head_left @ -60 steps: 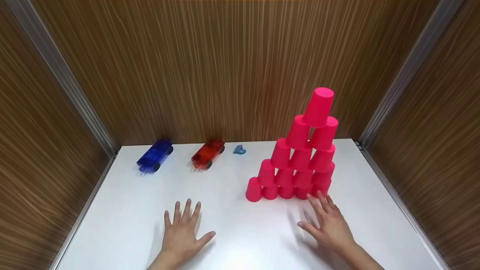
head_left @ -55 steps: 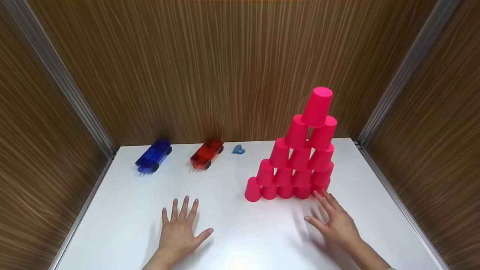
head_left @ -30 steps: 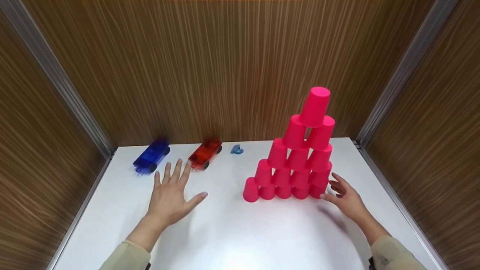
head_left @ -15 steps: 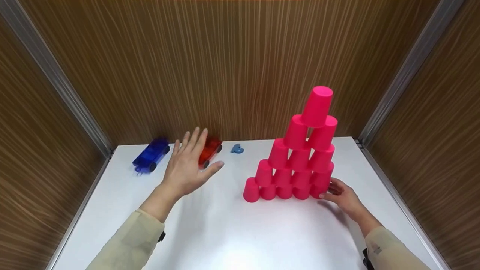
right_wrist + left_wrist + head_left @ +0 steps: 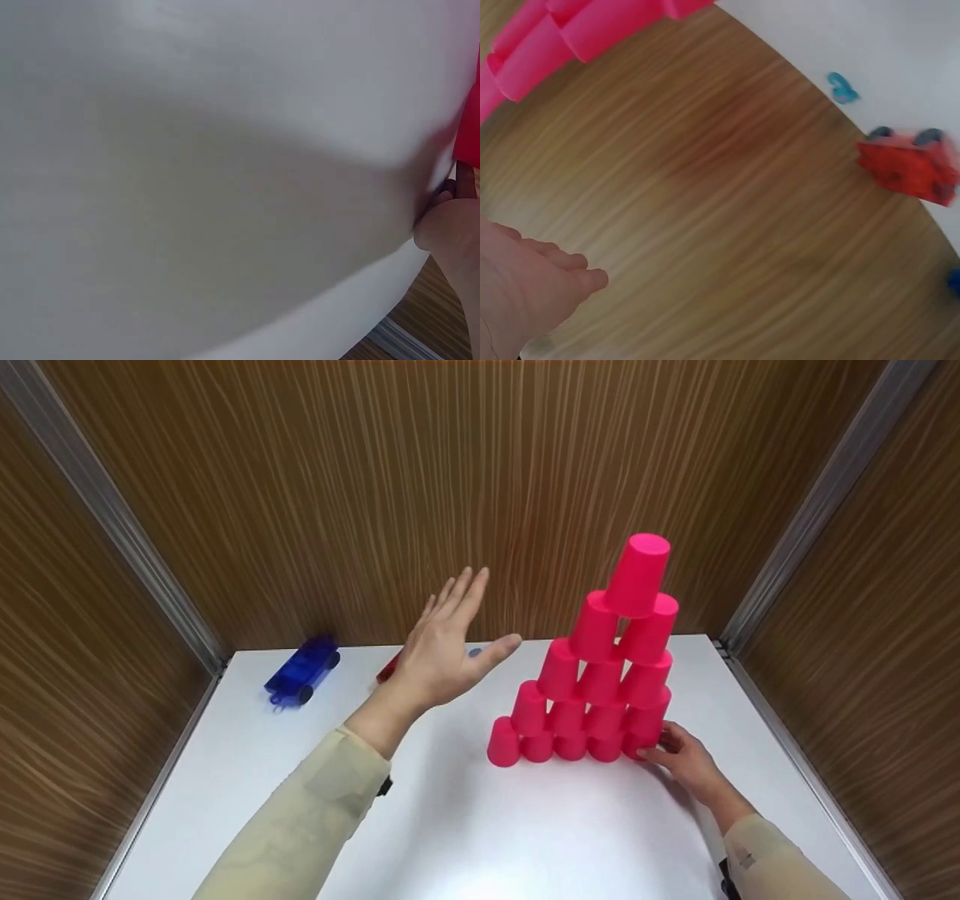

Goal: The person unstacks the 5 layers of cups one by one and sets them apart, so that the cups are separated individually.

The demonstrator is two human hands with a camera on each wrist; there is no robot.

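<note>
Pink cups point(image 5: 600, 682), all upside down, stand stacked in a tall pyramid at the right, one cup point(image 5: 637, 585) on top. My right hand point(image 5: 690, 761) grips the bottom-row cup point(image 5: 634, 746) at the right end, its thumb in front and its fingers around the far side. In the right wrist view, only part of that hand point(image 5: 450, 221) shows by the pink edge. My left hand point(image 5: 442, 652) is raised in the air, left of the pyramid, fingers straight and thumb spread, holding nothing. The left wrist view shows several cups point(image 5: 615, 30) apart from the hand point(image 5: 532, 285).
A blue toy car point(image 5: 304, 671) sits at the back left of the white table point(image 5: 247, 780). Behind my left hand, a red toy car point(image 5: 388, 667) and a small blue curved piece point(image 5: 475, 652) are partly hidden. Wood-grain walls point(image 5: 480, 495) enclose the back and sides.
My left hand has risen from low over the table and moved forward and right toward the pyramid. My right hand has moved to the bottom right cup and closed on it. The cups stand unchanged.
</note>
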